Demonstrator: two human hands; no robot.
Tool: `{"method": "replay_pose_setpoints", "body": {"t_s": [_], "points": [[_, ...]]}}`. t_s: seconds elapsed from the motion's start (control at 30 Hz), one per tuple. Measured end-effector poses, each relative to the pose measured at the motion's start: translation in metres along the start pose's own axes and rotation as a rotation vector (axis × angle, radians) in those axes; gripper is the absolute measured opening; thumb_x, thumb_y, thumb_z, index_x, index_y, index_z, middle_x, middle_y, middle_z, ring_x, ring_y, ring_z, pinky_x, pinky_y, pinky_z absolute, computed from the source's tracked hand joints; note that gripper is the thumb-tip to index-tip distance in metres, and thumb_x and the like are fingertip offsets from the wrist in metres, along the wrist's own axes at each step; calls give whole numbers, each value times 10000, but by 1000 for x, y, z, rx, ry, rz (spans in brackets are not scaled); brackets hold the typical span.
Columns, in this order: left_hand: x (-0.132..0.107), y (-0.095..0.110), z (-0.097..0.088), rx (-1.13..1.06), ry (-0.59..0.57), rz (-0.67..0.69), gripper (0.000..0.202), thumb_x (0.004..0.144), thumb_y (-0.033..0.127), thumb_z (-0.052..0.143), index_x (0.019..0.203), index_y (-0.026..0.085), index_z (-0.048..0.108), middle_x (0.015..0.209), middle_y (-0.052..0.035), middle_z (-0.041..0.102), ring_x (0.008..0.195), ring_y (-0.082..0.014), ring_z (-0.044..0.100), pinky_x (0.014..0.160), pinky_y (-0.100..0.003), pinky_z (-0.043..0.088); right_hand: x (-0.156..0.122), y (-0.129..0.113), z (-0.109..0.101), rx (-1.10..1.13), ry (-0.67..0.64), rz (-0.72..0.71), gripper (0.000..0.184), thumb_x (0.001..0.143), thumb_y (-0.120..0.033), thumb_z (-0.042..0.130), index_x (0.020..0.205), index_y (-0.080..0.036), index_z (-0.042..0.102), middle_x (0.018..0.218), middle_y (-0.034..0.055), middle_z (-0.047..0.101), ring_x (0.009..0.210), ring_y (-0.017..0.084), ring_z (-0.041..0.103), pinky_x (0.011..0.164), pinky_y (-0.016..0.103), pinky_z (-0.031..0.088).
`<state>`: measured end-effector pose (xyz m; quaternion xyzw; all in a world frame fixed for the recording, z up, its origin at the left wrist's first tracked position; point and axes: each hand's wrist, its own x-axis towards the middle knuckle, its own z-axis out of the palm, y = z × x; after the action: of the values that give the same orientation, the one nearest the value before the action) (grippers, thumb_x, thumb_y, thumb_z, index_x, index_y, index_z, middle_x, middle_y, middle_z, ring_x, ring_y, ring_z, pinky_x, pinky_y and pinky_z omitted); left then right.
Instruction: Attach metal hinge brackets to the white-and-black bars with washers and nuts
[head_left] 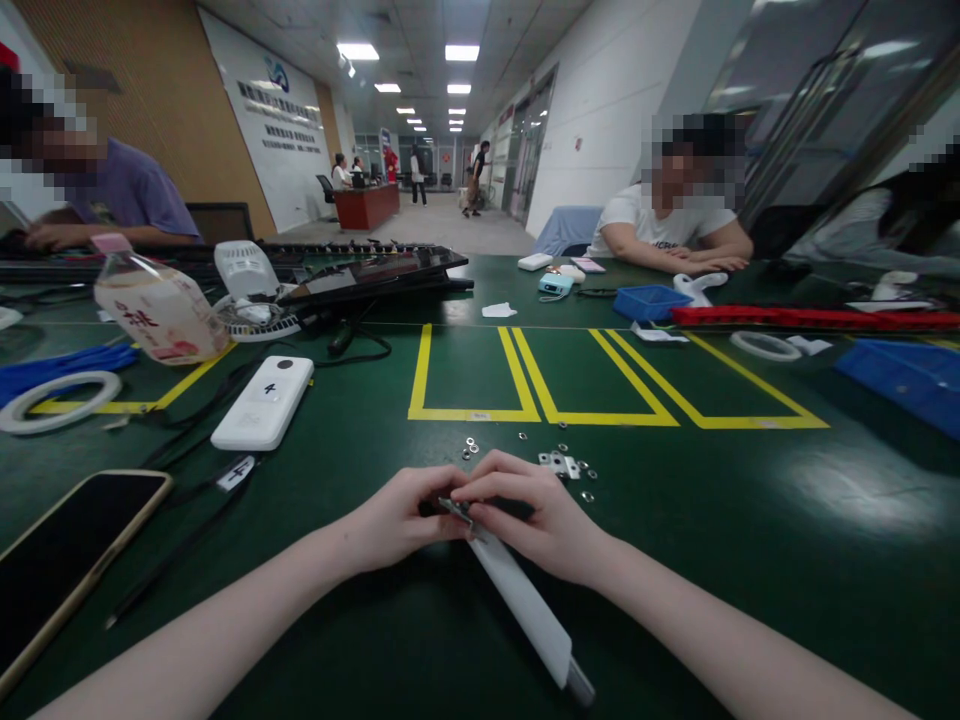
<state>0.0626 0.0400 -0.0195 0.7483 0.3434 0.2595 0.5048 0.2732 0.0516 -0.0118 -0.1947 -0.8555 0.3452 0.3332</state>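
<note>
A long white bar with metal ends (521, 605) slants down and to the right in front of me, above the green table. My left hand (409, 510) is closed on its upper metal end. At that same end, my right hand (525, 510) is closed in a pinch, its thumb and fingertips against the metal. Whatever small part lies between those fingertips is hidden. Just beyond my hands, small metal nuts or rings (470, 448) lie loose on the table. Close to my right hand are flat metal plates with holes (561, 465).
Yellow tape outlines (480, 414) mark the green table (712, 600). On the left are a phone (75, 560), a white power bank (262, 403), a bottle (161, 310) and cables. Blue trays (907, 390) and a red strip (810, 318) lie right. People sit across the table.
</note>
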Motion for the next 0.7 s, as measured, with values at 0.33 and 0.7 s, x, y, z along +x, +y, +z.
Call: {"method": "replay_pose_setpoints", "body": {"t_s": [0.33,0.7], "points": [[0,0,1,39,-33,16,136,891,275,583,951,159,621,931,-29,638,872,-188,592,789,-300,465,-2,-2,4,-61,75,-95,199,903,-120,562,1071,-166,657,1002,57,579,884,118,578,743,238,518],[-1,-4,2,-236,162,-60,325,998,375,409,1233,191,539,1130,-76,612,921,-190,622,826,-340,505,-5,1,-15,-223,141,33,132,899,-112,570,984,-156,660,936,43,574,815,114,563,679,216,495]]}}
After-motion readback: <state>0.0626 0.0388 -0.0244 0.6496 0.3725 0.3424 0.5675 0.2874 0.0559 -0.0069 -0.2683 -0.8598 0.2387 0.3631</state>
